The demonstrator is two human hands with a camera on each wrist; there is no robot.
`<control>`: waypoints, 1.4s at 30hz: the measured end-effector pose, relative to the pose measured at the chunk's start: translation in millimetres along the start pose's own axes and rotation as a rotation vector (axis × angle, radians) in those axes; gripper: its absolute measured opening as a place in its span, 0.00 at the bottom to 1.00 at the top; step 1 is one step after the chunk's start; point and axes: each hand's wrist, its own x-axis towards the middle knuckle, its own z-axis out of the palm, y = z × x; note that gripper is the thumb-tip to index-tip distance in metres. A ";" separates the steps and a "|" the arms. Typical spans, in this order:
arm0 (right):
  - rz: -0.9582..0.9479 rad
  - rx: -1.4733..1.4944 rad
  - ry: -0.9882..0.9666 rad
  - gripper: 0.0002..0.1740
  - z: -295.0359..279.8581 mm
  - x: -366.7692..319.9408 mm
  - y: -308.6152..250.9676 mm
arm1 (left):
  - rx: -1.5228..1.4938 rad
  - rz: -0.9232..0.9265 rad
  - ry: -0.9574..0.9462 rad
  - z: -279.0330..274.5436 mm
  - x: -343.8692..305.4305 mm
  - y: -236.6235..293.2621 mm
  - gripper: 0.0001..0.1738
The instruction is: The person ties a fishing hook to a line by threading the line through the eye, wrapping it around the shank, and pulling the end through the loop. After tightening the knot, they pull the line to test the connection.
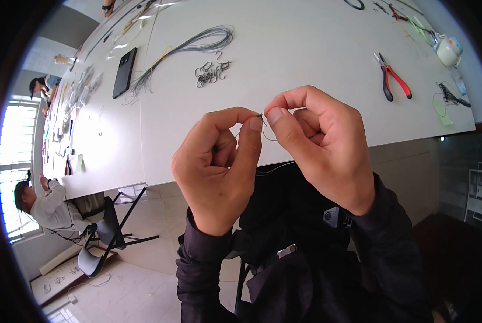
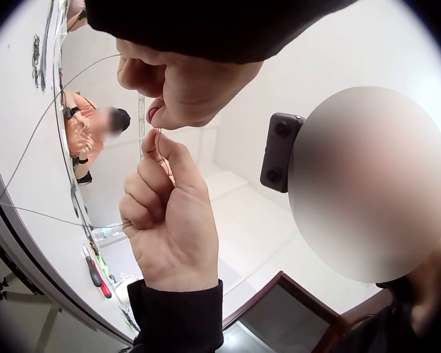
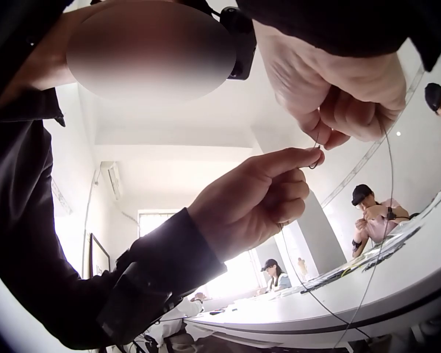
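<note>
Thumb and forefinger of my left hand [image 1: 214, 156] pinch a small dark hook [image 1: 260, 115] above the table's near edge. My right hand [image 1: 327, 137] is close beside it, its thumb and forefinger pinching a thin grey line [image 3: 392, 170] near the hook. A short curve of line hangs between the two hands. In the left wrist view the line forms a long loop out over the table edge. The other fingers of both hands are curled in. The fingertips hide most of the hook.
Several loose hooks [image 1: 211, 74] lie in a pile on the white table [image 1: 300, 48]. A bundle of grey line [image 1: 198, 37] and a black phone [image 1: 124, 72] lie left of it. Red-and-black pliers [image 1: 392, 78] rest at the right. Other people sit farther along the table.
</note>
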 end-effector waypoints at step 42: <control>-0.568 -0.409 0.018 0.07 9.5 -5.5 11.5 | 0.217 0.229 0.026 -1.2 2.0 -9.2 0.06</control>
